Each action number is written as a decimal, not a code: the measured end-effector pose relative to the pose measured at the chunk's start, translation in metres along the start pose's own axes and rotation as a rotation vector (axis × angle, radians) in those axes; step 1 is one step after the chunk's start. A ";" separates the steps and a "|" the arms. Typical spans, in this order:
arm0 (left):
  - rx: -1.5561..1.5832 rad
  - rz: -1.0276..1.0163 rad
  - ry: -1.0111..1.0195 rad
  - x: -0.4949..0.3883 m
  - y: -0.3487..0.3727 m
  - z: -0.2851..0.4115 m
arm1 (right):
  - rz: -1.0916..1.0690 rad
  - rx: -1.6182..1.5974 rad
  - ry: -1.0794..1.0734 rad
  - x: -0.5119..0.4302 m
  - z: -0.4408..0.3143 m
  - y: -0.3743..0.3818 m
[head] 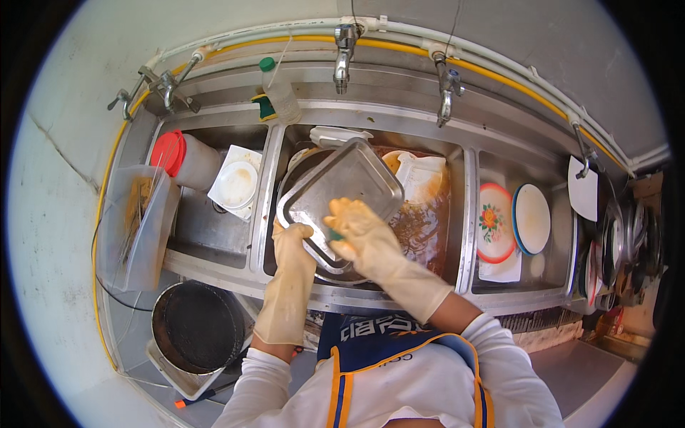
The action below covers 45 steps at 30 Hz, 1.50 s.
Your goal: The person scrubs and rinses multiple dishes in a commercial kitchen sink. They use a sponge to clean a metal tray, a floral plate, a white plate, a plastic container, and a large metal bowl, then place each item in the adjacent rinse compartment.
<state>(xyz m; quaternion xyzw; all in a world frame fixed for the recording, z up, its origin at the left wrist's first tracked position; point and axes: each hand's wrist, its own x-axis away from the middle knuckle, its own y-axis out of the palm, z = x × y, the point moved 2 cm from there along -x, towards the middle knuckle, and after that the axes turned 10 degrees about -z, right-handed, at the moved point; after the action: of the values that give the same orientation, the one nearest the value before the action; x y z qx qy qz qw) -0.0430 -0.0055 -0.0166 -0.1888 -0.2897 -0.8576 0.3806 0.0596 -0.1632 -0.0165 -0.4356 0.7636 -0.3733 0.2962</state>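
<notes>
A rectangular stainless steel tray (350,171) is held tilted over the middle sink basin. My left hand (291,262), in a cream rubber glove, grips the tray's near left corner with the thumb over the rim. My right hand (369,243), gloved alike and slightly blurred, lies on the tray's near right side. Under its fingers shows a green scouring pad (335,235), mostly covered by the glove. Below the tray is a large round metal vessel (289,174), largely hidden. Brown water (423,230) stands in the basin, with a soiled white dish (420,179) in it.
The left basin holds a red-lidded container (200,163) and white dishes (235,184). In the right basin are a floral plate (493,224) and a blue-rimmed plate (532,219). A green-capped bottle (283,101) stands behind, below taps (342,59). A blackened pan (200,326) sits lower left.
</notes>
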 end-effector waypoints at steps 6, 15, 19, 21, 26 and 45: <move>-0.163 -0.017 0.076 -0.003 0.000 0.003 | 0.120 0.088 0.194 0.010 0.020 -0.010; 0.143 0.064 -0.032 -0.016 0.018 0.006 | 0.205 0.268 -0.015 0.023 0.006 -0.030; 0.116 -0.099 0.033 -0.028 0.012 -0.012 | 0.033 0.185 -0.085 0.017 -0.006 -0.032; -0.126 -0.146 0.112 -0.029 0.015 -0.017 | -0.089 0.047 -0.053 0.009 -0.018 -0.024; 0.177 -0.206 -0.168 -0.006 0.036 -0.024 | 0.214 0.290 -0.038 -0.027 -0.010 -0.030; -0.054 -0.142 -0.048 -0.028 0.022 0.027 | 0.113 -1.245 0.825 0.041 0.105 -0.033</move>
<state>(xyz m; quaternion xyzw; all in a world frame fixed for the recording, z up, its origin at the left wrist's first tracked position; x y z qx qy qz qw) -0.0054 0.0157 -0.0036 -0.1983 -0.2883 -0.8852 0.3065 0.1381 -0.2434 -0.0517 -0.3077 0.9040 0.0105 -0.2968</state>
